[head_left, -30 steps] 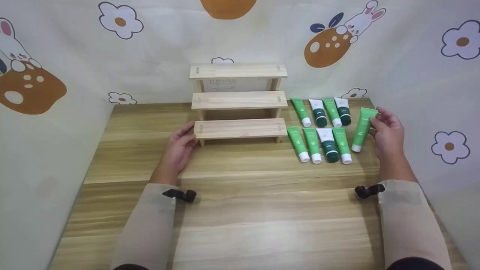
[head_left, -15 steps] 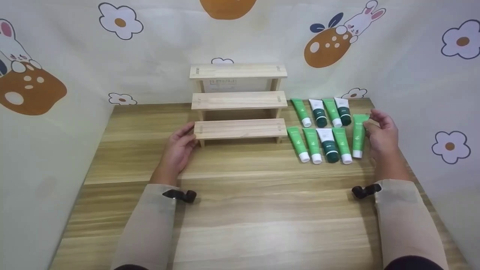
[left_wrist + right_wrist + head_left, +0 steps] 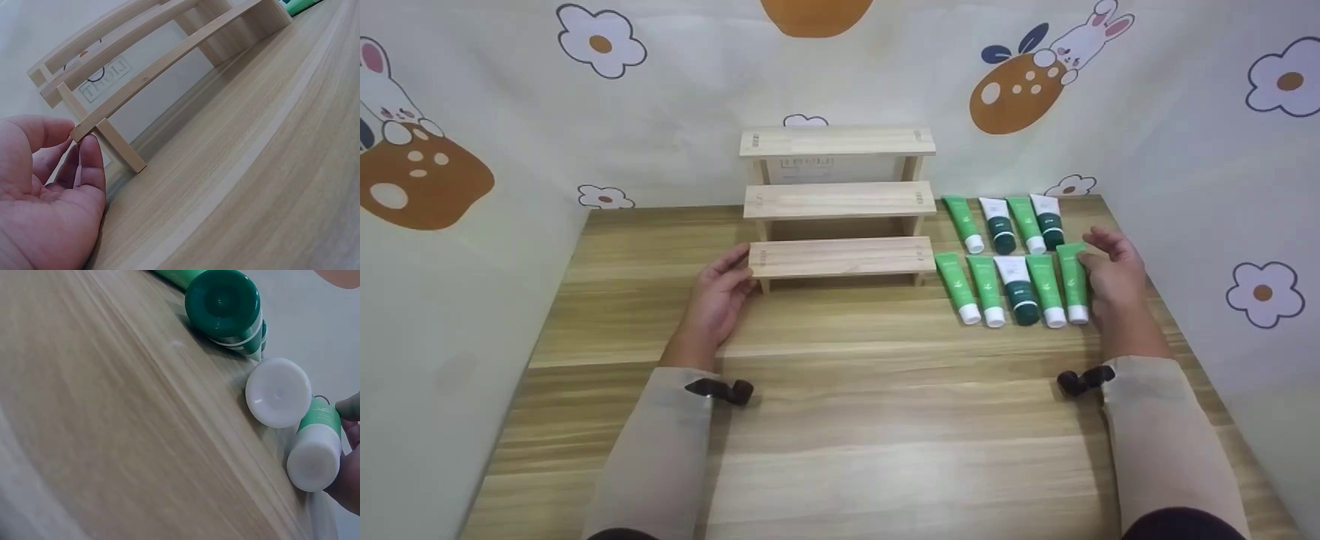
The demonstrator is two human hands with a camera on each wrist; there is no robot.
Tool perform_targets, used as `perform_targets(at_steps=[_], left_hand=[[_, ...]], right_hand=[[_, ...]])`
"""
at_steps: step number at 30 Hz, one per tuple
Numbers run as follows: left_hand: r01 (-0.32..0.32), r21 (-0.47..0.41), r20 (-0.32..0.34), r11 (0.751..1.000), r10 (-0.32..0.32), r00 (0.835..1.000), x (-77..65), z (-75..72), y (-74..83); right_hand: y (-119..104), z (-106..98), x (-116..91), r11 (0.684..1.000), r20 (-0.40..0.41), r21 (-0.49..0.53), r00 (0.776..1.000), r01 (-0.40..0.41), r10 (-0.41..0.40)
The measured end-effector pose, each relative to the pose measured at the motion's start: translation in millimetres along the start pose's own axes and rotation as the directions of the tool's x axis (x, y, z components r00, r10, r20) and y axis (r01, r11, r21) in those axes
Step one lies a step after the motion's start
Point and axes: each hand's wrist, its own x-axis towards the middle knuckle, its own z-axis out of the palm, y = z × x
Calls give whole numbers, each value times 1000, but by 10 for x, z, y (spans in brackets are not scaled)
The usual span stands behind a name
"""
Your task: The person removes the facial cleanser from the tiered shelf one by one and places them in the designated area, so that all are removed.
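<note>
A three-step wooden shelf [image 3: 840, 257] stands at the back middle of the table. My left hand [image 3: 718, 304] pinches the left end of its lowest board, with finger and thumb at the corner in the left wrist view. On the right, my right hand [image 3: 1119, 279] holds a green tube with a white cap [image 3: 1072, 281] by its right edge, at the right end of the front row. Right beside it lies another green tube [image 3: 1045, 289], then a white and dark green tube [image 3: 1017, 289]. The white cap [image 3: 313, 465] of the held tube shows close to the tabletop in the right wrist view.
Behind the front row lies a second row of tubes, among them a white and dark green tube [image 3: 998, 225]. The wooden table [image 3: 840, 420] ends at a patterned backdrop [image 3: 682, 105] with printed rabbits and flowers, which rises behind and on both sides.
My right hand has moved left and slightly toward me with the green tube, bringing it beside the front row and more upright in line. The left hand and shelf have stayed put.
</note>
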Motion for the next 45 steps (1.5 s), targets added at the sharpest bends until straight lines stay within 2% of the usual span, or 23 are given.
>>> perform_targets(at_steps=[14, 19, 23, 28, 32, 36, 41, 45], left_hand=[[-5, -13, 6, 1000, 5, 1000, 10, 5, -6], [-15, -14, 12, 1000, 15, 1000, 12, -1, 6], [-10, -20, 2, 1000, 10, 1000, 4, -10, 11], [-7, -8, -10, 1000, 6, 1000, -9, -20, 14], [-3, -2, -12, 1000, 3, 1000, -17, -27, 20], [-4, 2, -10, 1000, 4, 1000, -26, -27, 24], [4, 16, -10, 1000, -3, 1000, -2, -37, 19], [6, 13, -10, 1000, -6, 1000, 13, -46, 12]], right_hand=[[-11, 8, -22, 982, -24, -181, 999, -45, 41], [-42, -9, -60, 982, -21, -179, 999, -53, 50], [-74, -9, -101, 991, -31, -129, 999, -44, 40], [-138, 36, -172, 1000, -8, -23, 1000, -3, 3], [-202, 109, -235, 999, 24, 13, 999, 47, -47], [-270, 210, -300, 993, 28, -7, 992, 121, -120], [-353, 339, -384, 984, 48, -41, 984, 173, -171], [-427, 459, -427, 977, 63, -28, 976, 212, -210]])
